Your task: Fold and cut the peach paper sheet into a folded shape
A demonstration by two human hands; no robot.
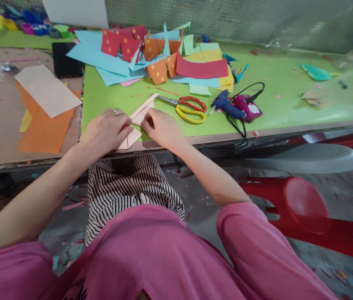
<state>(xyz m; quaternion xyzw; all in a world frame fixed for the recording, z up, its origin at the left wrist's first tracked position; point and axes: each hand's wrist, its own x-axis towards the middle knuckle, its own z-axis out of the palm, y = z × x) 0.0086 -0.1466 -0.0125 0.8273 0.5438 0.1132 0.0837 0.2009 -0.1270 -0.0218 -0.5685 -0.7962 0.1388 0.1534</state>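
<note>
A pale pink sheet of folded paper (142,113) lies near the front edge of the green table, with creases and a narrow folded strip along its upper side. My left hand (107,128), wearing a ring, presses on its left part with fingers bent. Pinching the paper's right side is my right hand (161,127), its thumb and fingers together. A pointed lower flap of the paper sticks out between the hands. Just beyond my right hand lie scissors (192,107) with one red and one yellow handle, their blades pointing left toward the paper.
A blue glue gun (226,104) with a black cord rests beside a magenta box (248,107) at right. Red and orange spotted paper pieces (157,71) stand on light blue sheets (101,56) behind. Orange paper (48,129) lies left. A red chair (304,200) stands below right.
</note>
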